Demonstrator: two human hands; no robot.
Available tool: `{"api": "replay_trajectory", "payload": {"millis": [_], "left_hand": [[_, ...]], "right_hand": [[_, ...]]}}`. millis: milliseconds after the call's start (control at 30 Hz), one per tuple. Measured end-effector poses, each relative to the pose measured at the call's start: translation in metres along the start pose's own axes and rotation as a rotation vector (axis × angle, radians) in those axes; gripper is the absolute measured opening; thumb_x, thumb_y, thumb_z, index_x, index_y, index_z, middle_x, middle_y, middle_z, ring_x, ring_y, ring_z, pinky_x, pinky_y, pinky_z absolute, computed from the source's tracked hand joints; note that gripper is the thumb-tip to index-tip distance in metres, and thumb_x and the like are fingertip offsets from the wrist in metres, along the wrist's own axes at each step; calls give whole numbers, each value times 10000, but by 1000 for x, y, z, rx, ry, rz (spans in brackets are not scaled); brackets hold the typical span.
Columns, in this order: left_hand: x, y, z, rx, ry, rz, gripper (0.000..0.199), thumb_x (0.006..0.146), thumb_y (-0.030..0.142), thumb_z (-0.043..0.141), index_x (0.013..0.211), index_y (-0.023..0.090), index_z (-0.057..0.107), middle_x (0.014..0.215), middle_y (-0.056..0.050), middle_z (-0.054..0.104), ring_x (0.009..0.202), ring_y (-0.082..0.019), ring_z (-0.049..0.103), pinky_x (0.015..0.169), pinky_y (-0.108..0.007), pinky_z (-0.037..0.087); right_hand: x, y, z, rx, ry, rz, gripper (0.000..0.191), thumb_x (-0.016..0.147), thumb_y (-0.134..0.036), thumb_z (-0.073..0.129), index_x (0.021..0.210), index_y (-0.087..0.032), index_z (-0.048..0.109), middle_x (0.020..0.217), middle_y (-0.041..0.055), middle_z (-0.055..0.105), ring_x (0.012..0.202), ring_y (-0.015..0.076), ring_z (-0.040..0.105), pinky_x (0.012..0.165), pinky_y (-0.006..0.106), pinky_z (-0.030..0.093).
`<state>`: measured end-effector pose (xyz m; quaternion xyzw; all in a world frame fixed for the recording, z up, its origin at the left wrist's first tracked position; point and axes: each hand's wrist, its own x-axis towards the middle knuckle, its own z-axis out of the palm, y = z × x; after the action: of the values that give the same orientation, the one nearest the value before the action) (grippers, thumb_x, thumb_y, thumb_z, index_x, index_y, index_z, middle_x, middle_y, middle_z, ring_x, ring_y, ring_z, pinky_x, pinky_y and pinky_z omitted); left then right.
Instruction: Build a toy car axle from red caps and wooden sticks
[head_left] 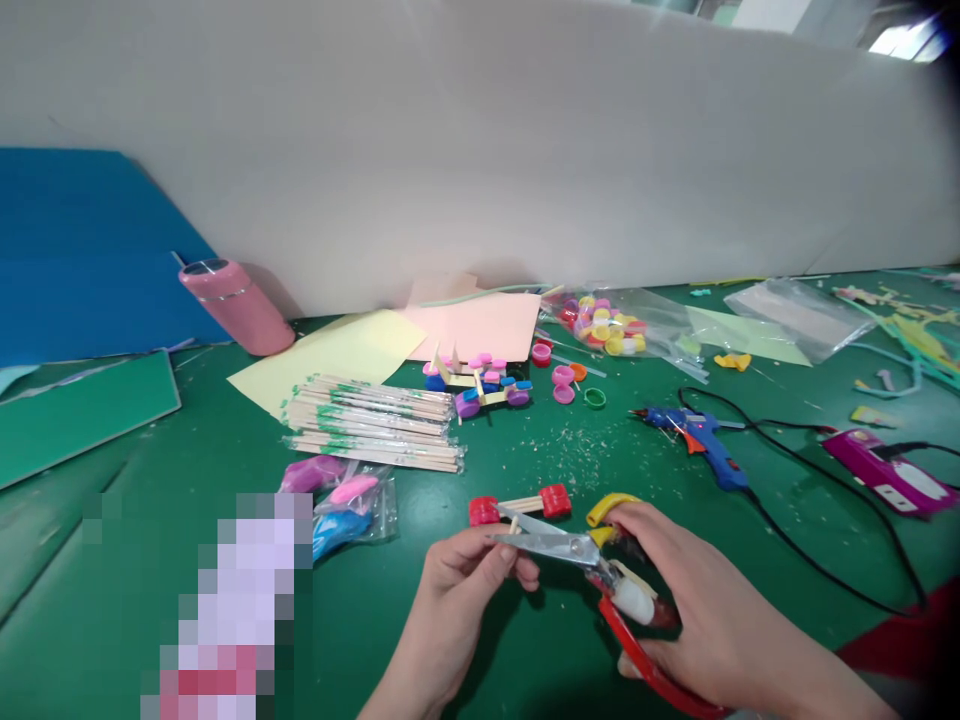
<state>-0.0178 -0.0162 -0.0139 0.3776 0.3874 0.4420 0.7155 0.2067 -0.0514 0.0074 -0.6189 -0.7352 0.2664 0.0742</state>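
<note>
My left hand (469, 590) pinches a short wooden stick (514, 525) between thumb and fingers. The open blades of a pair of scissors (551, 546) lie around the stick. My right hand (675, 590) holds the scissors by their handles, one yellow, one red, with white tape near the pivot. Just behind the blades, two red clay-like blocks (556, 501) are joined by wooden sticks (521, 504) on the green table (420, 640).
Wrapped wooden sticks (375, 425) and bagged clay (352, 490) lie left. Behind are small colourful models (491, 395), bottle caps (563, 376) and a pink bottle (244, 308). A blue glue gun (701, 440) and its cable (810, 565) lie right, beside a purple power strip (889, 475).
</note>
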Motion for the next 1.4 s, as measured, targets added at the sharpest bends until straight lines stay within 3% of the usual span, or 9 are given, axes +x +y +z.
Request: {"api": "replay_trajectory", "payload": {"millis": [167, 567, 700, 800, 900, 1033, 1400], "left_hand": [[-1, -2, -2, 86, -25, 56, 161, 788, 210, 587, 711, 137, 708, 615, -34, 665, 621, -139, 566, 631, -244, 436], [0, -1, 0, 164, -19, 48, 134, 766, 203, 603, 711, 133, 702, 610, -35, 661, 543, -125, 570, 564, -238, 462], [0, 2, 0, 230, -38, 41, 161, 748, 242, 613, 667, 124, 687, 606, -40, 645, 479, -106, 533, 489, -220, 433], [0, 4, 0, 289, -69, 42, 198, 753, 270, 602, 651, 118, 676, 584, -37, 615, 460, -91, 482, 447, -204, 393], [0, 6, 1, 347, -98, 37, 248, 769, 287, 580, 601, 118, 649, 568, -27, 577, 456, -81, 440, 430, -194, 353], [-1, 7, -1, 394, -143, 23, 286, 781, 297, 561, 558, 125, 609, 527, 1, 515, 440, -73, 399, 418, -191, 303], [-2, 6, 0, 445, -164, -1, 312, 800, 282, 537, 523, 139, 555, 500, 28, 426, 463, -80, 327, 437, -216, 236]], "right_hand": [[-1, 0, -1, 25, -4, 7, 865, 494, -451, 745, 1245, -185, 406, 1300, 113, 430, 1138, 307, 448, 937, 395, 402], [1, -2, -7, 120, -71, 6, 818, 504, -364, 753, 1229, -200, 413, 1274, 93, 453, 1139, 279, 442, 948, 363, 378], [1, -6, -11, 151, -133, 48, 668, 596, -369, 692, 1190, -203, 435, 1196, 100, 507, 1060, 271, 493, 870, 350, 410], [-1, -11, -13, 158, -165, 45, 473, 645, -314, 643, 1077, -219, 475, 1057, 69, 573, 908, 233, 553, 729, 292, 435], [-3, -15, -11, 145, -189, 36, 313, 672, -286, 608, 950, -222, 479, 927, 39, 598, 763, 191, 554, 584, 239, 402], [-7, -15, -4, 123, -190, 25, 172, 734, -266, 534, 883, -221, 460, 835, 26, 601, 643, 158, 524, 532, 231, 353], [-14, -22, 11, 205, -237, 105, 115, 725, -198, 501, 798, -210, 414, 672, 10, 599, 539, 145, 479, 483, 238, 304]]}}
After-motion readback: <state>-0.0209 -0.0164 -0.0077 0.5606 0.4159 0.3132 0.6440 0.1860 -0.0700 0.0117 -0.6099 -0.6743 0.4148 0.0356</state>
